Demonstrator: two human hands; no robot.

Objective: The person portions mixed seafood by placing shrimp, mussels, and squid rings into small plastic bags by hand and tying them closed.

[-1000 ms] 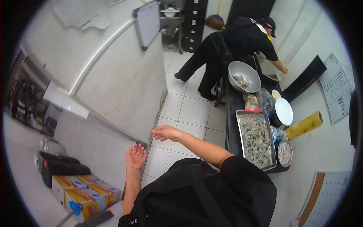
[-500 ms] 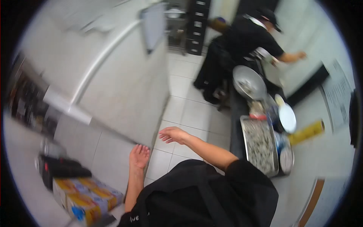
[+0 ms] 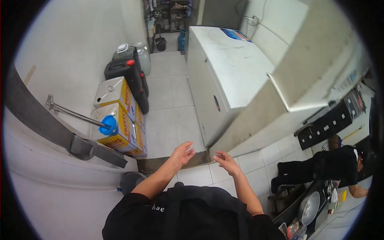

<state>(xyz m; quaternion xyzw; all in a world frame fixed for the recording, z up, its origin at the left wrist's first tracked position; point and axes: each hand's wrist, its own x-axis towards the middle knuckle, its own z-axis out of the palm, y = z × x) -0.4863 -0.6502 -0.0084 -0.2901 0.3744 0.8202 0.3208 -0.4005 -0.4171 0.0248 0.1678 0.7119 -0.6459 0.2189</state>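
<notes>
My left hand [image 3: 183, 154] hovers over the doorway's dark sill [image 3: 160, 164], fingers apart and nothing in them. To its right, my right hand [image 3: 227, 163] is also empty, its fingers loosely curled but spread, near the foot of the wall's end [image 3: 240, 136]. Neither hand touches anything. Left of my left hand stand stacked yellow-and-white tins [image 3: 128, 140]. A blue funnel-like piece [image 3: 108, 125] with a metal rod [image 3: 76, 113] sits on the front one. Beyond my right hand is a white chest freezer [image 3: 228, 60].
Black jerrycans [image 3: 126, 74] line the left wall behind the tins. A grey bin [image 3: 132, 182] stands by the near doorpost. Tiled floor [image 3: 170, 94] runs between cans and freezer. At right, a person in black [image 3: 332, 164] bends near a metal bowl [image 3: 309, 208].
My view has swung left from the counter side to the doorway and freezer. The tray of food has left the view. Both hands stay empty and are now raised ahead of me.
</notes>
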